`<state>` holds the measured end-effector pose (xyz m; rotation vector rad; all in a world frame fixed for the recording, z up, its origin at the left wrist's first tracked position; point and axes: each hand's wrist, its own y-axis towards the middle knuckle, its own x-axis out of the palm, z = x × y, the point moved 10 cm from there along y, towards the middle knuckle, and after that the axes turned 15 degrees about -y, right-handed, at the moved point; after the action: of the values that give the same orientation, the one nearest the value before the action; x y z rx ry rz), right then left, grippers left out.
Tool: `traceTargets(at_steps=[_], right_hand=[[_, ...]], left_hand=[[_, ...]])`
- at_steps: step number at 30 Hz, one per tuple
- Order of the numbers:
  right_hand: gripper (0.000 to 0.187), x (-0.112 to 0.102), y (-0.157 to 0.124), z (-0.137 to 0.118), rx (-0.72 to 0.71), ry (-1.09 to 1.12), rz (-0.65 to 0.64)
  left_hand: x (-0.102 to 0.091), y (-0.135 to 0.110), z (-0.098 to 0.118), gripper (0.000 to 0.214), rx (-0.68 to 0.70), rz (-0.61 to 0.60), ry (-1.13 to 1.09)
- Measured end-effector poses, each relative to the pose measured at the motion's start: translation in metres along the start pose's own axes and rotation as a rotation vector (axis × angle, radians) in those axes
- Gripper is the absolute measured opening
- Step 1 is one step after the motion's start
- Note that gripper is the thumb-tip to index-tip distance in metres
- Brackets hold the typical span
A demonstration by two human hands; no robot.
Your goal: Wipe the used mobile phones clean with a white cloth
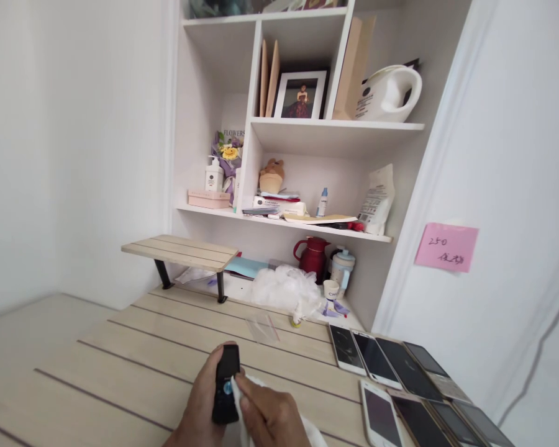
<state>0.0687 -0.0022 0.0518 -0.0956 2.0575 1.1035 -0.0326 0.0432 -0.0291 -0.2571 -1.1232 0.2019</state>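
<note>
A small black mobile phone (226,366) stands upright in my left hand (198,397), low in the middle of the head view. My left fingers wrap round its back and side. The phone has a small dark screen on top and a round blue-lit spot below it. My right hand (272,413) pinches a white cloth (236,397) and presses it against the phone's right edge. The rest of the cloth hangs below and behind my right hand, partly hidden. Beneath both hands lies the slatted wooden table (135,372).
Several phones lie in rows at the right, among them a white phone (381,415). Behind my hands are a clear plastic bag (263,328) and a crumpled white bag (284,288). A small raised shelf (181,251) stands at the back left, before a white shelf unit (302,130).
</note>
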Motion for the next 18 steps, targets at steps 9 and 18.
traceTargets(at_steps=[9, 18], right_hand=[[0.035, -0.013, 0.006, 0.013, 0.147, 0.177, -0.123], [0.033, -0.019, 0.009, 0.012, 0.133, 0.145, -0.141]], left_hand=[[0.018, -0.005, -0.033, 0.02, -0.333, -0.155, -0.037], [0.007, 0.0, -0.036, 0.041, -0.383, -0.202, 0.222]])
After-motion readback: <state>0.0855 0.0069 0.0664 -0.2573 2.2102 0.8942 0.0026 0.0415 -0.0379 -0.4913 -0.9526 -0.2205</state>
